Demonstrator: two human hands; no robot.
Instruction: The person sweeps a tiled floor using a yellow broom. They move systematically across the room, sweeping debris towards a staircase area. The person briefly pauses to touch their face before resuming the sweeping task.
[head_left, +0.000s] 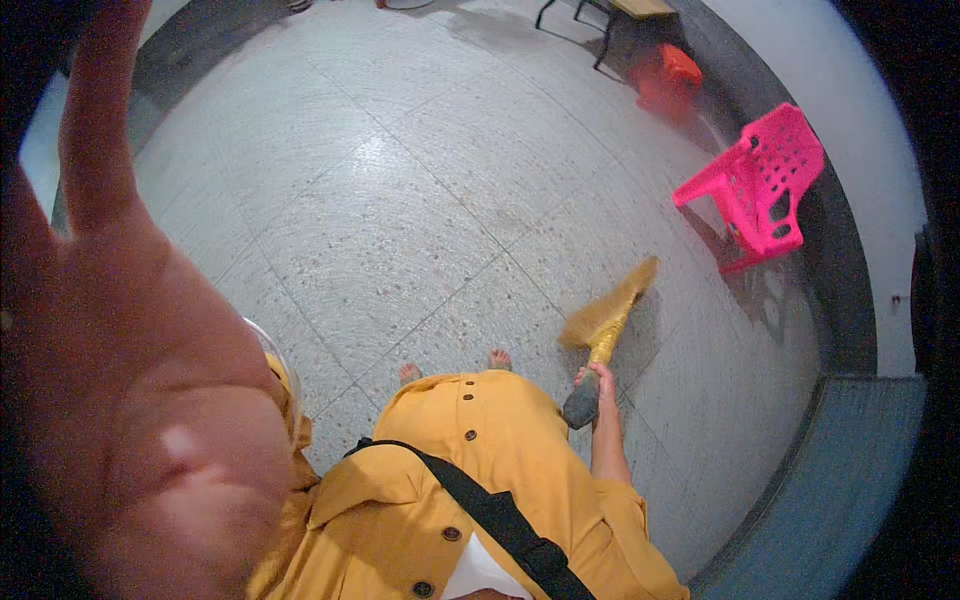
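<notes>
Looming closest, well to the left of the broom [625, 295], the left hand [150, 380] shows its palm, the fingers in view spread apart and nothing seen in them. Next come yellow clothes [475, 400], crossed by a black strap [485, 500], left of the broom. The right hand [603, 383] has its fingers clamped around the broom's handle, whose dark grey end points back toward the clothes. The straw fans away over the speckled floor [400, 260]; I cannot tell whether it touches. Bare feet [500, 359] show left of the broom. Beyond the broom, rightward, is a pink chair [775, 180]; farther past it, a blurred red plastic thing [672, 80] near a dark-legged counter [645, 8].
</notes>
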